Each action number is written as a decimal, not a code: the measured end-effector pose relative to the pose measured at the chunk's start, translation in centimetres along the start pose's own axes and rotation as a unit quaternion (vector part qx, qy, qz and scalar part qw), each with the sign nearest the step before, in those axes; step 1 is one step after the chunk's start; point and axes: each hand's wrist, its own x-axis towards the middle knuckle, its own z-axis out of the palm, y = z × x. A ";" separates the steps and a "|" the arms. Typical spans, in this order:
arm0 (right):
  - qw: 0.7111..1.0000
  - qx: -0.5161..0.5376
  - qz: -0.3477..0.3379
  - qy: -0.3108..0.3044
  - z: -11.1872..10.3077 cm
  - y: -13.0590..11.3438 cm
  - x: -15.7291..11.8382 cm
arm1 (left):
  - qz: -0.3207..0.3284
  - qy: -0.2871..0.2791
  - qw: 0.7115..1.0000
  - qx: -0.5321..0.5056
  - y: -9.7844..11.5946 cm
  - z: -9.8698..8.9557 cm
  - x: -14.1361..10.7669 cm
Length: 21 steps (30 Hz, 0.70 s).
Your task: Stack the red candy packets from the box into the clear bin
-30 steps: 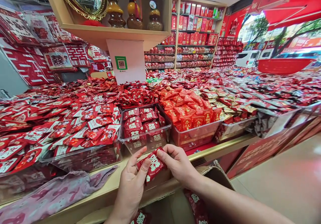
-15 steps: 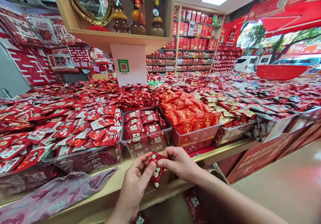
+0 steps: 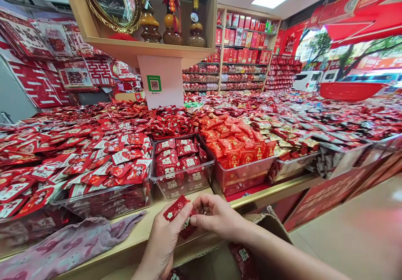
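Observation:
A dark red packet with white flowers (image 3: 176, 209) is pinched between the thumb and fingers of my left hand (image 3: 165, 234), its upper end tilted to the left. My right hand (image 3: 216, 217) is at the packet's right side, thumb and fingertips closed together against it. Both hands are over the counter's front edge, just in front of a clear bin (image 3: 182, 183) of dark red packets in neat rows. Below them, an open cardboard box (image 3: 201, 257) holds more dark red packets (image 3: 243, 259), partly hidden by my arms.
Bins of bright red packets (image 3: 238, 146) and white-and-red packets (image 3: 116, 158) flank the clear bin. A pink patterned cloth (image 3: 75, 246) lies at the counter's left front. A shelf (image 3: 150, 47) overhangs the packets.
The packet has turned from nearly upright to leaning left, and both hands have dropped slightly. My right fingers have shifted from its upper end to its right side.

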 end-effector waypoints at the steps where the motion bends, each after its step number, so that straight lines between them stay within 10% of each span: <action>1: 1.000 0.002 0.008 -0.001 0.1 0.1 0.0 | -0.007 -0.005 1.000 -0.005 0.0 0.0 0.0; 9: 0.971 -0.224 -0.063 0.060 0.0 -2.3 -0.4 | -0.054 0.017 0.985 -0.166 0.4 -0.6 0.6; 14: 0.869 -0.462 -0.128 0.124 -3.3 -9.3 3.9 | -0.067 0.008 0.983 -0.170 0.5 -1.1 0.7; 21: 0.714 -0.693 0.066 0.075 -4.7 -12.7 12.1 | -0.033 -0.051 0.995 -0.084 -0.2 -1.3 0.5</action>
